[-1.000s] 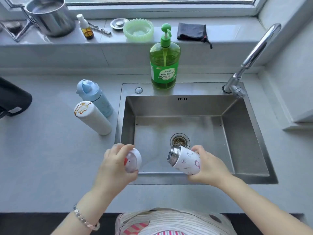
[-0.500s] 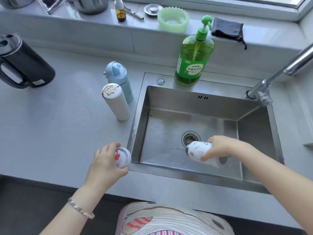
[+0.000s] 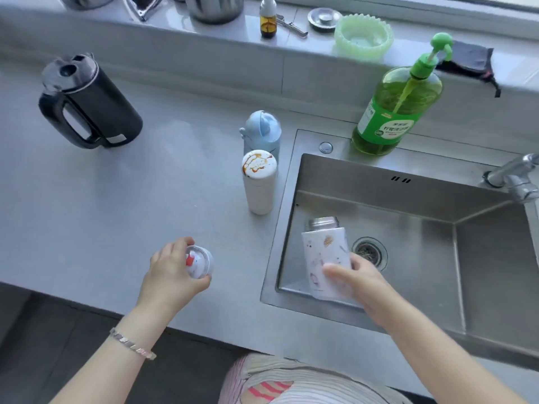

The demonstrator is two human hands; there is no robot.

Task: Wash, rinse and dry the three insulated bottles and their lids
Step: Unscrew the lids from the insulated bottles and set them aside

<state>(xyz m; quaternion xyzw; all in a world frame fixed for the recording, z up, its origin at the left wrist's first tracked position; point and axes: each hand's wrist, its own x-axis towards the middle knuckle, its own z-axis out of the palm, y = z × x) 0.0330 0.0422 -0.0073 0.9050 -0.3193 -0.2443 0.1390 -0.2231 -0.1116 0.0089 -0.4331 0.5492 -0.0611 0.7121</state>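
Note:
A white patterned bottle (image 3: 322,258) without its lid lies in the steel sink (image 3: 393,205), steel mouth pointing away from me. My right hand (image 3: 360,281) rests on its lower part with fingers spread. My left hand (image 3: 172,275) grips the bottle's white lid (image 3: 199,262) over the counter left of the sink. A white bottle with brown stains on its cap (image 3: 259,185) and a light blue bottle (image 3: 262,131) stand capped on the counter beside the sink.
A green dish soap pump bottle (image 3: 396,109) stands behind the sink, the faucet (image 3: 516,176) at right. A black jug (image 3: 87,103) sits at far left. The sill holds a green dish (image 3: 363,35), a dark cloth (image 3: 469,59) and a small dropper bottle (image 3: 268,18).
My right hand lowered the open bottle into the sink and turned its mouth away from me. My left hand carried the lid left over the counter. The view swung left.

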